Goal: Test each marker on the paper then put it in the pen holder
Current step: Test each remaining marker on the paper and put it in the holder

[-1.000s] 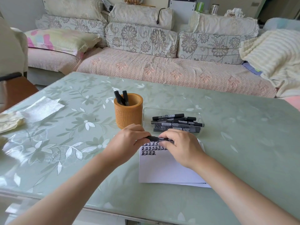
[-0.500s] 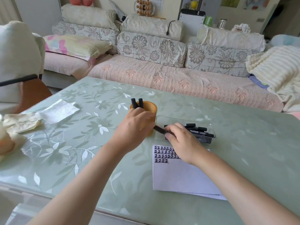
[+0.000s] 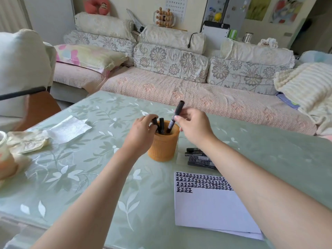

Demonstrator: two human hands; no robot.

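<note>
An orange pen holder (image 3: 164, 147) stands mid-table with two black markers (image 3: 162, 125) upright in it. My right hand (image 3: 193, 127) pinches a third black marker (image 3: 177, 114), tilted, its lower end inside the holder's mouth. My left hand (image 3: 142, 133) rests on the holder's left rim, fingers around one of the standing markers. White paper (image 3: 212, 211) with rows of black marks lies at the front right. Several more black markers (image 3: 197, 157) lie in a clear tray behind the paper, partly hidden by my right forearm.
A white tissue (image 3: 69, 128) and crumpled wrappers (image 3: 25, 142) lie at the table's left. A sofa (image 3: 179, 90) runs along the far edge, and a chair (image 3: 21, 72) stands at the left. The green floral table (image 3: 89, 177) has a near edge at the bottom.
Both hands rose from the paper to the pen holder. The marker went from lying across the paper to tilted in my right hand, with its tip in the holder.
</note>
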